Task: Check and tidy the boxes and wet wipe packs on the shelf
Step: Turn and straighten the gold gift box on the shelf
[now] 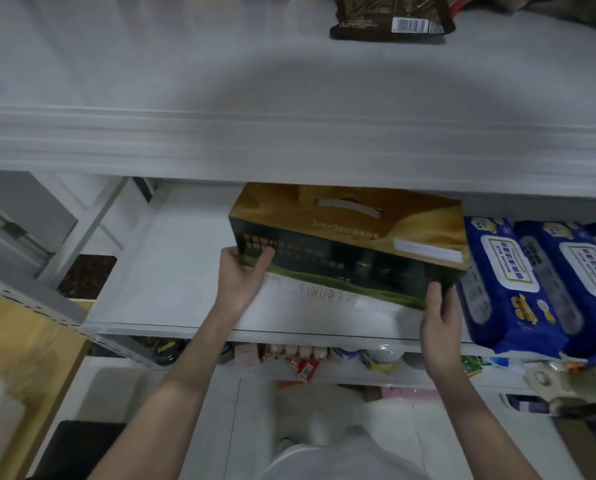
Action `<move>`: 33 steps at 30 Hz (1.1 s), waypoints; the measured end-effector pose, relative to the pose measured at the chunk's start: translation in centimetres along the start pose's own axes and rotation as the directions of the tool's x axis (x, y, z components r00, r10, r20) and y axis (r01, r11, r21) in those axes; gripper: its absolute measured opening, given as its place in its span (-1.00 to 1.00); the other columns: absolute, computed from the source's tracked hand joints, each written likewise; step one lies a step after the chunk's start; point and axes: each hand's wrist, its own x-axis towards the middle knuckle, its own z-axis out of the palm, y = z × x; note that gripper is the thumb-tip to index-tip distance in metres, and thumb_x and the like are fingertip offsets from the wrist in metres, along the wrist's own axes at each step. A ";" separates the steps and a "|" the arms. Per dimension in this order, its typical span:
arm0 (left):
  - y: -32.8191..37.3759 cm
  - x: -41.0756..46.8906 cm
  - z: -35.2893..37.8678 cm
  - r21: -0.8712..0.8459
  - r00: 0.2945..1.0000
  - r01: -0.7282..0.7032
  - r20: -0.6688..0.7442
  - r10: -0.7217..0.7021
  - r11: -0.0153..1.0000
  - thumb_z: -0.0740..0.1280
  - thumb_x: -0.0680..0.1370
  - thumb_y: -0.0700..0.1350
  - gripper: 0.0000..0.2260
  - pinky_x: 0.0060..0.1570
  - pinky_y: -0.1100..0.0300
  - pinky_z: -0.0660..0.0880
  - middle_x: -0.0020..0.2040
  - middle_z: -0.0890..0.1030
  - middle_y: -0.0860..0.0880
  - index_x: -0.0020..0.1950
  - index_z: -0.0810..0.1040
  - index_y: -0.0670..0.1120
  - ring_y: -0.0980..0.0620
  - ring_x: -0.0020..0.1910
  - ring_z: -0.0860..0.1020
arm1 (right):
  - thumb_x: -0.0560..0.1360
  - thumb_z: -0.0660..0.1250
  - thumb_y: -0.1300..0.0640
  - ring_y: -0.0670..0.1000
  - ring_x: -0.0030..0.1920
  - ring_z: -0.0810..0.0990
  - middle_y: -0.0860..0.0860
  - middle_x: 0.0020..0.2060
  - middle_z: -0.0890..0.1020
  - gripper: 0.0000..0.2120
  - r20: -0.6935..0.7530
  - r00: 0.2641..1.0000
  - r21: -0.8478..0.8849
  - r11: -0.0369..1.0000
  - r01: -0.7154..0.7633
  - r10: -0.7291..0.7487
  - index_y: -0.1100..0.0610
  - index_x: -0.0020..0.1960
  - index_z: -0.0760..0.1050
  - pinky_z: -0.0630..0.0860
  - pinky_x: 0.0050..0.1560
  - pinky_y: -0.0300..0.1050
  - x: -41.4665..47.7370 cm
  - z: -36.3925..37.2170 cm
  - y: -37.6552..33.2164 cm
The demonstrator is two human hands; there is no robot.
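The box, gold on top with a dark front, sits on the middle shelf, towards its right half and set back from the front edge. It is skewed, its left end further from the front edge than its right, which is probably why both hands are on it: a grip at each end lets the person swing it square.

The left hand grasps the lower left corner, thumb on the dark front and fingers round the end. The right hand grasps the lower right corner, thumb up the front edge, with the fingers hidden between the box and the wipes. The carry handle cut in the top is unused, so this looks like sliding, not lifting.

Under it lies what seems to be a flat white box, reaching nearer the shelf's front edge.

The blue wet wipe packs stand just beside the box's right end, lids facing up, overhanging the front edge a little.

Count: one dark box, one white box, two wipe packs in full view and perhaps a third cut off at the right. One brown bag lies on the shelf above.
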 end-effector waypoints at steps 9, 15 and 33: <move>-4.4 -5.3 -2.1 0.077 0.992 -0.038 0.124 0.029 0.996 0.53 0.48 -0.09 -0.33 0.16 0.44 0.47 0.35 0.48 0.09 0.49 0.27 -0.01 0.19 0.31 0.49 | 0.69 0.24 -0.01 -0.14 0.29 0.48 -0.18 0.28 0.53 -0.56 0.153 0.985 -0.135 0.989 -0.065 0.086 -0.02 0.55 0.32 0.34 0.23 -0.27 2.6 -2.7 1.0; -3.2 -5.2 -1.4 0.022 0.983 -0.055 0.175 0.050 0.998 0.49 0.52 -0.05 -0.43 0.41 -0.08 0.44 0.32 0.58 0.09 0.48 0.35 0.07 0.08 0.34 0.52 | 0.67 0.30 0.05 -0.57 -0.05 0.51 -0.40 0.10 0.50 -0.59 0.233 0.961 -0.105 0.986 -0.131 0.153 -0.12 0.48 0.34 0.39 -0.12 -0.60 2.0 -3.3 0.4; 7.7 -4.3 -2.3 -0.077 0.975 0.145 0.179 -0.130 0.986 0.44 0.53 0.11 -0.77 0.25 0.00 0.56 0.02 0.72 0.05 0.14 0.60 0.06 0.07 0.00 0.69 | 0.35 0.62 -0.18 0.11 0.31 0.63 0.04 0.22 0.72 -0.26 0.150 0.979 0.197 0.966 -0.169 0.141 0.14 0.41 0.53 0.45 0.47 0.19 6.7 -3.6 -6.5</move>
